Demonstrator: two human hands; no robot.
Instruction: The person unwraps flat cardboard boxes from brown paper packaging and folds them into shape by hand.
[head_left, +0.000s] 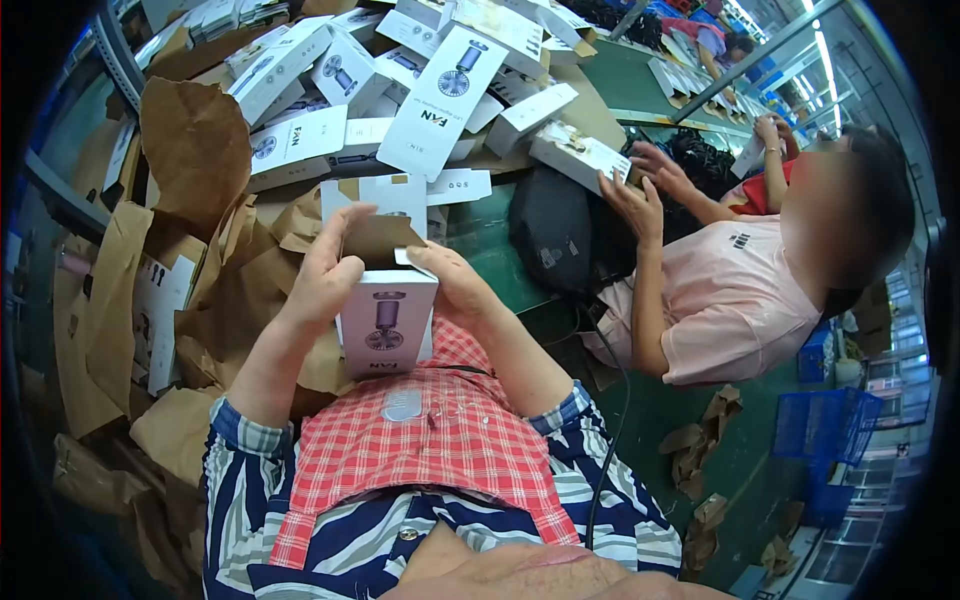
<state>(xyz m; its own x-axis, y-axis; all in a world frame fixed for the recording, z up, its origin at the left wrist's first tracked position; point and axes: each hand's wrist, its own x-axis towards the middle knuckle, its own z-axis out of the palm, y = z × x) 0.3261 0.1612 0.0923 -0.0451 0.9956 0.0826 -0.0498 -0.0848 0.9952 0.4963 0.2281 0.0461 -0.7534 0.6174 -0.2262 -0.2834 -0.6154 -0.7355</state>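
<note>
A white fan box (385, 325) stands tilted against my apron, a purple fan printed on its front. Its top is open, and a brown inner flap (383, 240) sticks up. My left hand (328, 262) grips the box's upper left side, fingers curled by the flap. On the other side, my right hand (458, 283) holds the upper right edge, its thumb on a small white tab. Another white carton (375, 196) lies just beyond my hands. The inside of the held box is hidden from me.
A heap of fan boxes (440, 100) covers the bench ahead. Crumpled brown paper (240, 290) fills the left side. At right, a co-worker's hands (645, 195) touch a white box (580, 155) beside a black bag (550, 230). A blue crate (825, 425) sits farther right.
</note>
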